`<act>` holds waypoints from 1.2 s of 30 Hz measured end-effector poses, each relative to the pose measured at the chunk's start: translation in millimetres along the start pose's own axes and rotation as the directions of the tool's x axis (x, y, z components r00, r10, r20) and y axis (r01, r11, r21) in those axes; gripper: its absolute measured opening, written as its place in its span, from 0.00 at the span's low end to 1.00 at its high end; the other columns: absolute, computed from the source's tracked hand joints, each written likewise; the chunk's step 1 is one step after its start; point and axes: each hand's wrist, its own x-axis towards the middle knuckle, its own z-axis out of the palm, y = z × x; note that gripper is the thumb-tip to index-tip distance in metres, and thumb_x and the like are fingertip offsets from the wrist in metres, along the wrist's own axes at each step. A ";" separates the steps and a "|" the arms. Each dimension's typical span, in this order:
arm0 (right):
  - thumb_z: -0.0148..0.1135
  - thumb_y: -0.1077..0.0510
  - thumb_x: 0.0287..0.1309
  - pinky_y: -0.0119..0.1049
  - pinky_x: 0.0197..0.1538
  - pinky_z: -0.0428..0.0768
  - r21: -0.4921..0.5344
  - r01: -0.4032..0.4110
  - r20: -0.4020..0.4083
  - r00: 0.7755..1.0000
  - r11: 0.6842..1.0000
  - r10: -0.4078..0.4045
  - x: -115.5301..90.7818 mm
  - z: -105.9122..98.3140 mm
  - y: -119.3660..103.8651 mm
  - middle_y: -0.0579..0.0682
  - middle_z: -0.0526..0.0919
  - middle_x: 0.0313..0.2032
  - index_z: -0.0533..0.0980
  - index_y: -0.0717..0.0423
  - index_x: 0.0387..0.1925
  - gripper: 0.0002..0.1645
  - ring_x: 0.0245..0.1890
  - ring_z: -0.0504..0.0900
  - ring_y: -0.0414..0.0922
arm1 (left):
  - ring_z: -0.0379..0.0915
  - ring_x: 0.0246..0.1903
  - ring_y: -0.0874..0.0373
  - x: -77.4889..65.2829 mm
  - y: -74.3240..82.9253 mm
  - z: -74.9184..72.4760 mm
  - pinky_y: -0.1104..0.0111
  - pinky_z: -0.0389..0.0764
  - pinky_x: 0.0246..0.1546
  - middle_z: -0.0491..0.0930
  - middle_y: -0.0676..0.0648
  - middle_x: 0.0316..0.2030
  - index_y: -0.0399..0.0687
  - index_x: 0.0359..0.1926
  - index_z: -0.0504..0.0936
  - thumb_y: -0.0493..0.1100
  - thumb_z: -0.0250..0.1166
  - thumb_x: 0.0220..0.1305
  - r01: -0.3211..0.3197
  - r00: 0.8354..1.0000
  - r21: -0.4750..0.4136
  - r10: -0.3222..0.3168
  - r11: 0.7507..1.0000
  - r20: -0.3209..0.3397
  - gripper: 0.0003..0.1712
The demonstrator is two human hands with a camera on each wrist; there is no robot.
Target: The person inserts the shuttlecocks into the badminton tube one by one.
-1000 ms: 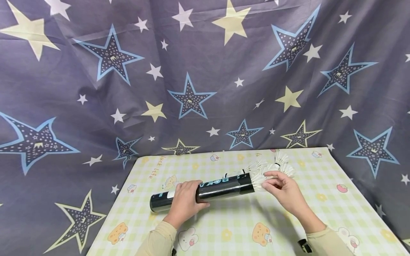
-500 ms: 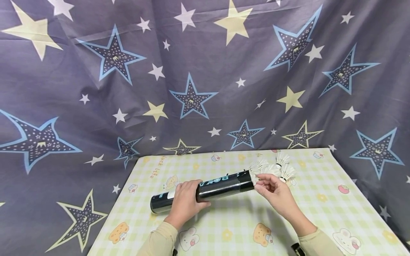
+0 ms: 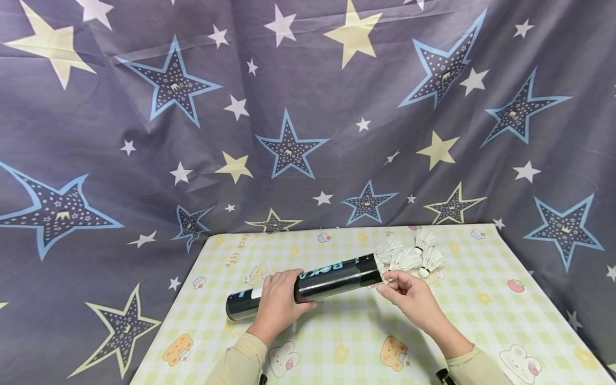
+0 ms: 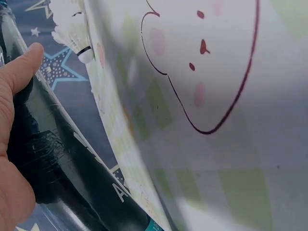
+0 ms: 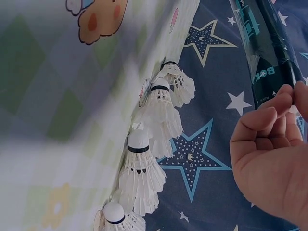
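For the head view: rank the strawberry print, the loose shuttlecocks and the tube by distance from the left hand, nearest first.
1. Tube: in the left hand, gripped around its side.
2. Shuttlecocks: to the right, grouped by the tube's far end.
3. Strawberry print: farthest right, near the table's edge.

Left hand (image 4: 6, 120) on a glossy dark tube (image 4: 57, 144), white shuttlecock (image 4: 74, 38) (black-banded) beyond, green-checked tablecloth (image 4: 226, 149), starry fabric (image 4: 67, 70)

A grey-purple star-printed curtain (image 3: 332, 101) hangs behind a tabletop (image 3: 356, 337) patterned with pale green checks and cartoon animals
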 end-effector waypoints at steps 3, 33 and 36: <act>0.74 0.63 0.65 0.30 0.28 0.77 -0.011 -0.016 0.000 1.000 1.000 0.016 0.0 0.4 1.5 0.46 0.88 0.28 0.84 0.62 0.49 0.13 0.23 0.76 0.32 | 0.81 0.61 0.48 -0.3 0.2 0.1 0.49 0.72 0.62 0.86 0.48 0.61 0.52 0.68 0.78 0.64 0.88 0.42 -0.001 1.000 -0.002 0.001 1.000 -0.001 0.53; 0.73 0.62 0.66 0.30 0.28 0.77 0.002 -0.051 0.031 0.998 0.999 0.051 -1.6 -1.8 2.4 0.44 0.85 0.26 0.83 0.63 0.51 0.15 0.23 0.76 0.33 | 0.79 0.61 0.46 -2.0 5.2 -1.2 0.49 0.70 0.58 0.85 0.47 0.63 0.51 0.69 0.78 0.62 0.88 0.45 0.029 0.999 -0.015 -0.029 0.999 0.030 0.52; 0.74 0.62 0.65 0.30 0.28 0.77 0.003 -0.052 0.032 0.998 0.999 0.052 -1.7 -1.4 2.3 0.45 0.85 0.26 0.83 0.63 0.51 0.15 0.23 0.76 0.33 | 0.79 0.61 0.46 -1.9 5.6 -1.6 0.50 0.69 0.58 0.85 0.47 0.63 0.51 0.69 0.78 0.62 0.88 0.45 0.028 0.999 -0.011 -0.027 1.000 0.031 0.52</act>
